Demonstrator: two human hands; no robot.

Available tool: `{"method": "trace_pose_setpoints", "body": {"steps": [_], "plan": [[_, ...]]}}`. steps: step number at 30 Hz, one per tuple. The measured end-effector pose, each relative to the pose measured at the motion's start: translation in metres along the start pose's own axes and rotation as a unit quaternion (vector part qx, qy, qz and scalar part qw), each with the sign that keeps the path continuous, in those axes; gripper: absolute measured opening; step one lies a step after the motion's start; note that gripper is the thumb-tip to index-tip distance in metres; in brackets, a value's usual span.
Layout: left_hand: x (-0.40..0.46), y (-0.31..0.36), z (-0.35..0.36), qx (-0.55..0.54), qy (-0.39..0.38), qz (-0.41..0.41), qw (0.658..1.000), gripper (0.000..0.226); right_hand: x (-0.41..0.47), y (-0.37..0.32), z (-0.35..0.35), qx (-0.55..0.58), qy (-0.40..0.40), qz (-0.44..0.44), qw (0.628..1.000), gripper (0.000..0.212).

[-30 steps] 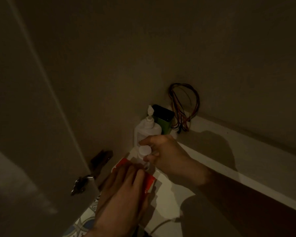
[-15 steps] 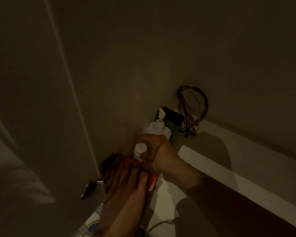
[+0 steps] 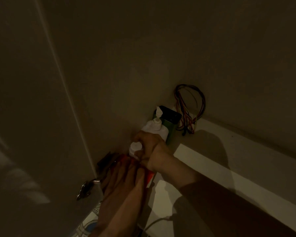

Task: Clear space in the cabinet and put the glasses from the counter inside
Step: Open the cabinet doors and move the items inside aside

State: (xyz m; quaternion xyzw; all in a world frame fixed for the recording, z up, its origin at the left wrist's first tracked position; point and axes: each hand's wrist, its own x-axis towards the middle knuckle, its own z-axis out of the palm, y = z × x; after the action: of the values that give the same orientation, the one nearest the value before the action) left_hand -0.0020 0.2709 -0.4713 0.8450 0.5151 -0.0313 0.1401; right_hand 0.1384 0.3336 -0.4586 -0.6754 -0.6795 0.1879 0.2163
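Small white bottle (image 3: 135, 148) now nearer pump bottle (image 3: 155, 128).

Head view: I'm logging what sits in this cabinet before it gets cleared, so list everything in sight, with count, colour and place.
pump bottle: one, white, upright in the back corner against the wall.
green box: one, green with a dark top, right behind the pump bottle.
wires: one bundle, red, yellow and dark, looped against the wall beyond the green box.
small bottle: one, white, in front of the pump bottle.
red box: one, red, lying flat on the shelf.
shelf: one, pale, running right.
door: one, pale, at left, with a metal latch.
right hand: grips the small bottle.
left hand: rests flat on the red box.
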Motion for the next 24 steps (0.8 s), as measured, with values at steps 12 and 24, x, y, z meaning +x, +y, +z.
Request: {"method": "trace_pose_setpoints", "body": {"steps": [12,24], "plan": [[0.002,0.071,0.002,-0.003,0.041,0.203,0.978,0.088,-0.135,0.086,-0.1,-0.137,0.029,0.191,0.972,0.063],[0.051,0.185,0.022,0.053,-0.055,0.24,0.968,0.111,-0.236,0.145,-0.112,-0.147,0.027,0.387,0.91,0.096]]}}
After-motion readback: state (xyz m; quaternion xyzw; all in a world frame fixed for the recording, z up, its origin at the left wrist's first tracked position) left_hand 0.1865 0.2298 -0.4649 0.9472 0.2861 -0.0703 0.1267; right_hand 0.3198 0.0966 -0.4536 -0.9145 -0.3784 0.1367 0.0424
